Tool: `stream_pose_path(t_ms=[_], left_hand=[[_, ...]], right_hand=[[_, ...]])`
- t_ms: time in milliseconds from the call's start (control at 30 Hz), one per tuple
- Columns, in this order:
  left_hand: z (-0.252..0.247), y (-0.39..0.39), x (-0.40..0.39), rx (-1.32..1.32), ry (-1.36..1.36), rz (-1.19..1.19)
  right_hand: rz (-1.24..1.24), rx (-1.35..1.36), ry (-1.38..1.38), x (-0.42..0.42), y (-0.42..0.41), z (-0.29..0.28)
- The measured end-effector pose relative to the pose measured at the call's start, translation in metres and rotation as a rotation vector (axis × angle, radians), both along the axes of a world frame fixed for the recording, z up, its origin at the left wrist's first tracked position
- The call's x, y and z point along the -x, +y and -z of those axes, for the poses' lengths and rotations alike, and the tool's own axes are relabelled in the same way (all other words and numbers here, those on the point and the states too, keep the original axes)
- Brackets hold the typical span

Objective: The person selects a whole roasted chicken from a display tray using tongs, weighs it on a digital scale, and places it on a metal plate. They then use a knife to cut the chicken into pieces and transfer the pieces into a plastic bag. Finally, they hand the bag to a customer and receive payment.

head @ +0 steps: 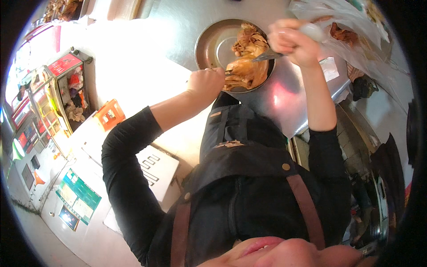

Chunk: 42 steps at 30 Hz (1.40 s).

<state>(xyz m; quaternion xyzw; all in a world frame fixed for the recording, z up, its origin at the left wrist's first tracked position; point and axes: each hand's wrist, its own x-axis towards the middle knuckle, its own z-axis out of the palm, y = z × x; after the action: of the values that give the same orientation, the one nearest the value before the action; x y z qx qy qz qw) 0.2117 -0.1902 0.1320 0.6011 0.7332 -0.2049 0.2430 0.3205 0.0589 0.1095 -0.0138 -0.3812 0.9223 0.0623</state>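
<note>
A golden-brown cooked bird [248,68], apparently a whole chicken, lies in a round metal pan [207,50] on the steel table. Its limp upper end reaches the pan's far rim. My left hand [207,81] is closed at the pan's near left edge. From that fist a slim dark metal tip touches or nearly touches the bird; the rest of the tool is hidden. Above the pan's right side, my right hand [293,43] grips a knife [267,56], its pointed blade slanting down to the left over the bird. A blurred white rounded shape [312,32] shows beside that fist, perhaps the handle end.
Clear plastic bags [347,20] with a browned food piece [343,34] lie at the right. A white paper scrap [329,69] rests on the steel table [175,28]. An orange plastic basket [110,114] stands left. Brown food pieces [63,10] fill a tray at the far left.
</note>
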Motion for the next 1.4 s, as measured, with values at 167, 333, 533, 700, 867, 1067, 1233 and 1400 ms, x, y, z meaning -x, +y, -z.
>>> stream_pose_path(t_ms=[167, 333, 533, 700, 867, 1067, 1233, 1400], left_hand=[[-0.013, 0.002, -0.011, -0.008, -0.052, -0.081], [-0.022, 0.005, -0.016, -0.004, -0.047, -0.02], [-0.025, 0.004, -0.015, -0.072, -0.067, 0.058], [-0.031, 0.003, -0.017, -0.051, -0.089, 0.052], [-0.031, 0.001, -0.017, -0.046, -0.105, 0.11], [-0.027, -0.01, -0.023, -0.081, -0.08, 0.042], [-0.013, -0.013, -0.034, -0.13, -0.071, -0.098], [-0.001, -0.021, -0.046, -0.263, -0.012, -0.134]], right_hand=[[0.491, 0.032, 0.012, -0.036, -0.038, -0.033], [0.774, 0.064, -0.094, -0.036, -0.079, -0.022], [0.985, 0.081, -0.179, -0.035, -0.101, -0.037], [1.159, 0.063, -0.188, -0.025, -0.141, -0.014], [1.423, -0.405, -0.142, -0.007, -0.206, 0.046], [1.291, -0.517, -0.147, -0.009, -0.191, 0.043], [1.247, -0.239, -0.274, -0.014, -0.155, -0.049], [1.279, 0.097, -0.068, 0.026, -0.067, -0.024]])
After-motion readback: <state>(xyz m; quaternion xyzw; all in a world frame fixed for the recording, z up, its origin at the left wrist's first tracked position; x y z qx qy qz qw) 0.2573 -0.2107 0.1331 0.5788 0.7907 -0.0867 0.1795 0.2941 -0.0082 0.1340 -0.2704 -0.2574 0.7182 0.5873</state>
